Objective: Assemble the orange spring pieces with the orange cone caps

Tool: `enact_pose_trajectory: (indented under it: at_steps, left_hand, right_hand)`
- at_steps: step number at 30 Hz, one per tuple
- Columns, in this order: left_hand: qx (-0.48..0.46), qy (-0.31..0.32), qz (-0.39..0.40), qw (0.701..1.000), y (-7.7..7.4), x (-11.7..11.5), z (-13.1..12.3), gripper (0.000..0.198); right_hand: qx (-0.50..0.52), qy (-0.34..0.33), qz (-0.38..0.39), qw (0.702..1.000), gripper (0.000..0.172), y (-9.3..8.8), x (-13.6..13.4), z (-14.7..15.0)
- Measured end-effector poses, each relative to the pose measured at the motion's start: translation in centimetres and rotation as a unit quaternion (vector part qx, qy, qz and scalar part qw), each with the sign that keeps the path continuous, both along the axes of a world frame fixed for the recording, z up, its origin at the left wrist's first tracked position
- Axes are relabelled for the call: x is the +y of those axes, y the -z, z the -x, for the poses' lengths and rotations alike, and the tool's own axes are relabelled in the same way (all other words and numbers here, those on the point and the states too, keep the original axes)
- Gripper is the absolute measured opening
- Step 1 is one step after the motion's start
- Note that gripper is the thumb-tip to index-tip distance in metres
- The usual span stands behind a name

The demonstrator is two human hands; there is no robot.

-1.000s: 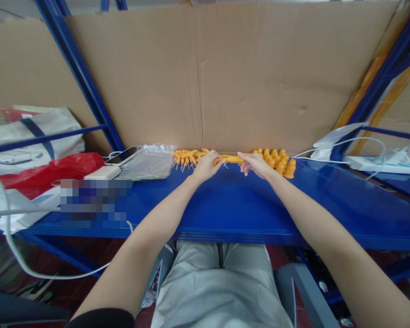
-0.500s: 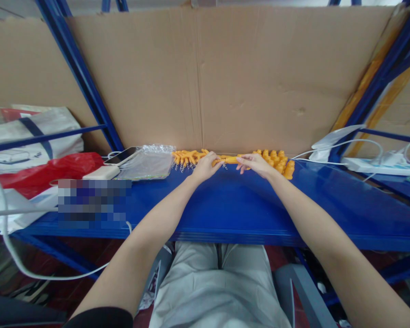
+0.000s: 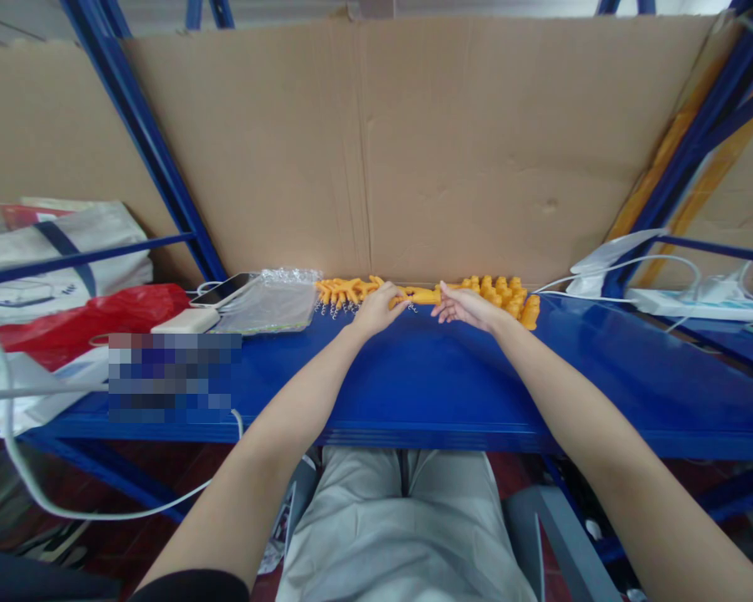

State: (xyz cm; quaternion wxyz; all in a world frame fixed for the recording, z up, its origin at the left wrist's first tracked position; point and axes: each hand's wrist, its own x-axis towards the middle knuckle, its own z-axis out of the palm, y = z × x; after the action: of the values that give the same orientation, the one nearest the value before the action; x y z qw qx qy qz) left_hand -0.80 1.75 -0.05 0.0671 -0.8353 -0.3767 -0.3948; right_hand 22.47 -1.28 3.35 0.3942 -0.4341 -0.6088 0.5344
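Observation:
My left hand [image 3: 376, 309] is closed, thumb and fingers pinching the left end of an orange plastic piece [image 3: 423, 296]. A curly metal bit [image 3: 412, 308] sticks out below its fingertips. My right hand [image 3: 468, 308] is at the other end of that piece, fingers apart and loosely bent; whether it touches the end is hard to see. Left of my hands, several orange pieces with curly metal ends [image 3: 342, 293] lie in a row against the cardboard. Beside my right hand stand rows of small, rounded orange pieces [image 3: 505, 294], partly hidden by the hand.
A blue table [image 3: 414, 376] lies under my hands, backed by a tall cardboard sheet [image 3: 477, 150]. To the left are a clear plastic bag [image 3: 273, 301], a white box [image 3: 185, 319], a red bag [image 3: 131, 309] and a white cable [image 3: 100, 507]. A power strip [image 3: 703, 305] sits right.
My right hand's fingers have shifted and loosened at the right end of the orange piece, with the thumb now raised. My left hand keeps its pinch in nearly the same place.

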Motion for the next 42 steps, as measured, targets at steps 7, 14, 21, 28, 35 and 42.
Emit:
enact_pose_trajectory:
  at_steps: [7,14,21,28,35,42]
  left_hand:
    - [-0.003,0.016,0.013,1.000,0.1,0.1,0.3,0.013]
    - [-0.001,-0.017,0.027,0.999,1.0,1.1,0.9,0.042]
    - [0.092,0.000,0.085,0.992,1.8,1.5,0.5,0.039]
    - [0.171,-0.005,0.151,0.974,2.4,1.5,-0.7,0.045]
    - [0.177,-0.020,0.158,0.971,2.9,2.4,-1.0,0.046]
    - [0.216,-0.045,0.146,0.964,1.8,4.2,-1.8,0.052]
  right_hand:
    - [0.054,0.043,0.013,0.998,0.022,0.0,0.5,0.5]
    - [-0.075,0.223,-0.239,0.942,0.013,1.4,2.7,-0.5]
    - [-0.505,0.213,-0.355,0.757,0.029,2.5,1.6,-0.9]
    - [-0.601,0.189,-0.345,0.695,0.039,3.0,1.7,0.3]
    - [-0.625,0.164,-0.329,0.688,0.043,3.3,1.5,0.9]
    - [-0.624,0.162,-0.312,0.698,0.044,3.1,1.2,0.9]
